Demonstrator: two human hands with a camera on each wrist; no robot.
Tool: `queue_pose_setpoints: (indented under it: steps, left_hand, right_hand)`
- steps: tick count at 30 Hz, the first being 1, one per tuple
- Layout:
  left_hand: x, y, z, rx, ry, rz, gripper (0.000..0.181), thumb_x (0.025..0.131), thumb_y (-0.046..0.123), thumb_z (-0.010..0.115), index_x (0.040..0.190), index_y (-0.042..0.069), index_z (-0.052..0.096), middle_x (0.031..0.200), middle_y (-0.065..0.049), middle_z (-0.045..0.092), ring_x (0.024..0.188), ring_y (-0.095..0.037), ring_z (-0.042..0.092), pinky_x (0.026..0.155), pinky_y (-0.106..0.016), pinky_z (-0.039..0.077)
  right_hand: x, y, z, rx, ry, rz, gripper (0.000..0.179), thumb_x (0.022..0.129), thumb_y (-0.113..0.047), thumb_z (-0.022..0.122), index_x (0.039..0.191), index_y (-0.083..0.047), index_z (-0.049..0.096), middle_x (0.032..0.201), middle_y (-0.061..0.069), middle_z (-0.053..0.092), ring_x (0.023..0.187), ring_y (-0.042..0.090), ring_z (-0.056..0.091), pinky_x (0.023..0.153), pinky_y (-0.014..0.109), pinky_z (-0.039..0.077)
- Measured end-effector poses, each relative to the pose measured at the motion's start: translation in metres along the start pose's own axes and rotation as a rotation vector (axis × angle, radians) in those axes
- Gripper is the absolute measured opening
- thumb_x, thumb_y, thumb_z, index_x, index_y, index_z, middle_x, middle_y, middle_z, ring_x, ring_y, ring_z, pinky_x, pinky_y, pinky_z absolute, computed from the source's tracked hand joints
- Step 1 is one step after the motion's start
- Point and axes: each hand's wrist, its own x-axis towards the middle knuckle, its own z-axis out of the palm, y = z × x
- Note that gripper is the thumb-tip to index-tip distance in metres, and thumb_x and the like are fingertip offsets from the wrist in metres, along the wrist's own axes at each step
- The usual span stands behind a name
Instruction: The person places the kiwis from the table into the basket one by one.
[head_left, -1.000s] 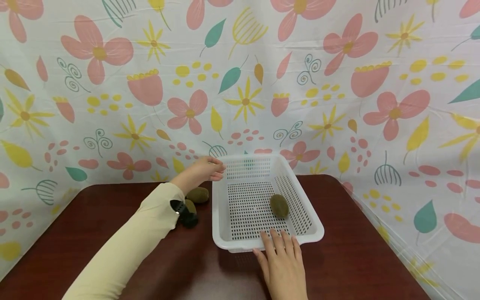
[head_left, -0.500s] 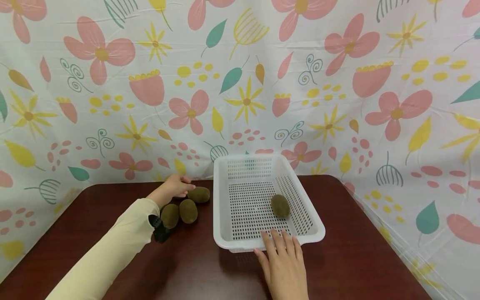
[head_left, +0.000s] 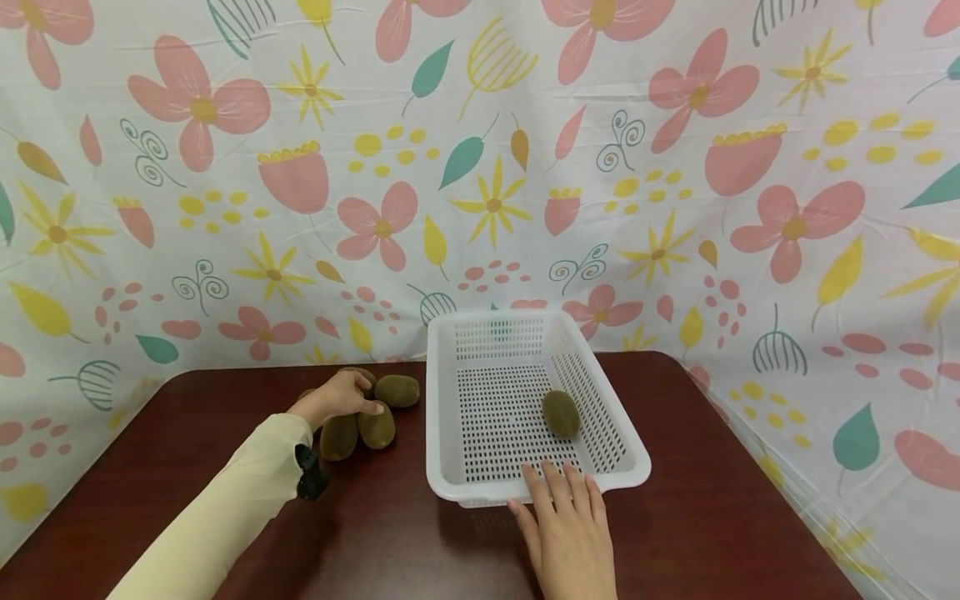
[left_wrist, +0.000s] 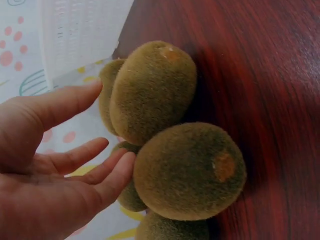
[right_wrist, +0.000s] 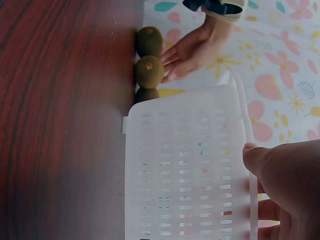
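My left hand [head_left: 337,396] is over a cluster of brown kiwis [head_left: 377,429] left of the white plastic basket [head_left: 437,417]. Its thumb and fingers are apart. In the left wrist view the fingertips are at the side of one kiwi [left_wrist: 190,172] and the thumb is beside another kiwi [left_wrist: 155,92]; neither is gripped. More kiwis are partly hidden behind these. My right hand [head_left: 570,542] holds the basket's near rim, with the thumb outside and the fingers over the inner side, as the right wrist view shows. A single kiwi [head_left: 561,414] lies inside the basket, toward its right wall.
A dark reddish-brown table [head_left: 712,500] carries everything. Behind it hangs a white curtain [head_left: 480,167] printed with flowers and leaves, close to the basket's far side. A black strap [head_left: 311,473] circles the left wrist.
My left hand has moved left and down from the basket's far left edge to the kiwi cluster, then slightly nearer over it. My right hand, the basket and its kiwi stay put.
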Motion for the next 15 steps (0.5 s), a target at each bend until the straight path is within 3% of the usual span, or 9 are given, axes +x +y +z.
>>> queue_pose_setpoints:
  steps: [10,15]
  left_hand:
    - [0.0012,0.0002,0.0031,0.104,-0.055,0.077,0.067,0.083,0.015,0.076,0.131,-0.017,0.042,0.125,-0.035,0.05,0.115,-0.045,0.051,0.091,-0.047,0.049]
    - [-0.0003,0.003,0.0039,0.158,-0.069,0.058,0.07,0.083,0.018,0.077,0.132,-0.018,0.041,0.127,-0.035,0.049,0.118,-0.045,0.05,0.094,-0.048,0.047]
  right_hand:
    - [-0.0002,0.0003,0.0001,0.0,0.006,0.002,0.061,0.102,-0.053,0.023,0.119,-0.013,0.065,0.116,0.012,0.063,0.113,0.037,0.054,0.099,0.053,0.035]
    - [0.0005,-0.0008,-0.0013,0.01,-0.009,0.008,0.063,0.103,-0.052,0.02,0.119,-0.011,0.065,0.117,0.013,0.063,0.113,0.038,0.054,0.1,0.054,0.035]
